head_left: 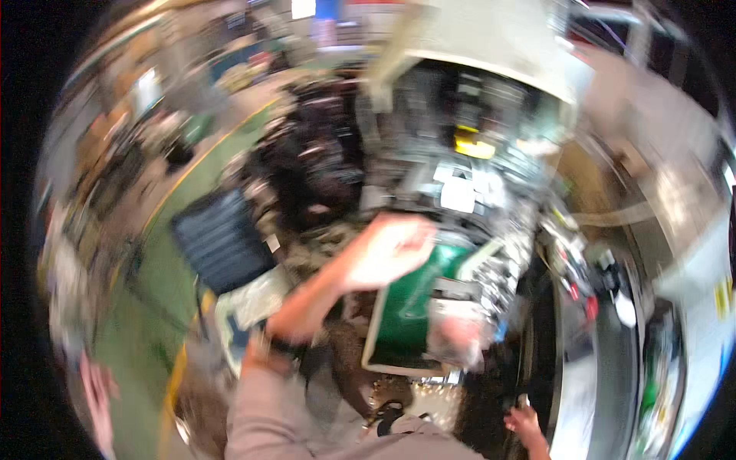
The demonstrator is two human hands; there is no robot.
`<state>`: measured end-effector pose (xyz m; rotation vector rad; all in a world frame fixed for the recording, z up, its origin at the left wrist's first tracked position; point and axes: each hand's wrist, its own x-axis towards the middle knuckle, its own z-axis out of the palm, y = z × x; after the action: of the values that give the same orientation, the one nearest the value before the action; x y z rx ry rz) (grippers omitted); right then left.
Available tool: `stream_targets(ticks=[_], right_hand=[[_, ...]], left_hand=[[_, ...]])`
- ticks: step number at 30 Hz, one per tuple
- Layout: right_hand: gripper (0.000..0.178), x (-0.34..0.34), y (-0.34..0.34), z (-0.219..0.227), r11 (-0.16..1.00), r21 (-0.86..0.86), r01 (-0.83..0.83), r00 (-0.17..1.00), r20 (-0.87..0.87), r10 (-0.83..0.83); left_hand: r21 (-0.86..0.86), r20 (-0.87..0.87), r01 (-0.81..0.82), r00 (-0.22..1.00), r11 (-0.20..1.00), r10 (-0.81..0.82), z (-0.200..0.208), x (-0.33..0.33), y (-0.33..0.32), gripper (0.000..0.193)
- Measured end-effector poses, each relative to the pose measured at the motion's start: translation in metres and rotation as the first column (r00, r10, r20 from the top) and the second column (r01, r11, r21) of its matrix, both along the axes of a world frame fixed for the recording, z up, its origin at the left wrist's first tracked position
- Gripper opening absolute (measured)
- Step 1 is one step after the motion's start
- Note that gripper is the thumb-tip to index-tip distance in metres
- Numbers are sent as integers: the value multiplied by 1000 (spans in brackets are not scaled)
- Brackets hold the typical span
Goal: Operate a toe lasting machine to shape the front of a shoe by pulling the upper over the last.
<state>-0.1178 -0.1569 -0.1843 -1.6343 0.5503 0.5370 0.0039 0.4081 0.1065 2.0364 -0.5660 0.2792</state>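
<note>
Motion blurs the whole view. My left hand (pixel 392 251) is raised over the far left corner of a green board with a pale rim (pixel 399 326). Its fingers are smeared, so I cannot make out whether they hold anything. A clear plastic bag with reddish contents (pixel 456 330) lies on the board's right side, and a heap of shiny metal-looking pieces (pixel 498 272) is beyond it. Low at the right, my right hand (pixel 523 422) hangs near the dark edge of a bench. A small pale spot shows at its fingertips, too blurred to name.
A machine with a cream hood (pixel 483 38) stands ahead, yellow part (pixel 474 146) inside. A dark ribbed crate or seat (pixel 222 238) is at the left, above green floor (pixel 142 322). On the right, a bench (pixel 613 360) holds several tools, including a red-handled one (pixel 590 307).
</note>
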Motion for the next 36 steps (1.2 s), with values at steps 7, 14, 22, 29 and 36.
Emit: stream_targets(ticks=[7,14,22,29,36], right_hand=[[33,-68,-38,-42,960,-194,-204,978,-71,194],[68,-29,-27,13,383,755,533,790,-281,-545],[44,-20,-94,15,485,644,592,638,-6,-770],[34,-54,-160,-55,498,284,819,446,230,-865],[16,-74,-172,-22,208,346,915,167,143,-976]], left_hand=[[70,-440,688,671,722,-597,-214,-94,-211,16],[41,-75,662,749,748,-658,-201,-52,-408,32],[194,-29,811,568,553,-823,-216,12,-555,55],[151,-356,651,738,744,-574,-264,167,-649,81],[522,-259,327,941,788,-219,-286,335,-815,106]])
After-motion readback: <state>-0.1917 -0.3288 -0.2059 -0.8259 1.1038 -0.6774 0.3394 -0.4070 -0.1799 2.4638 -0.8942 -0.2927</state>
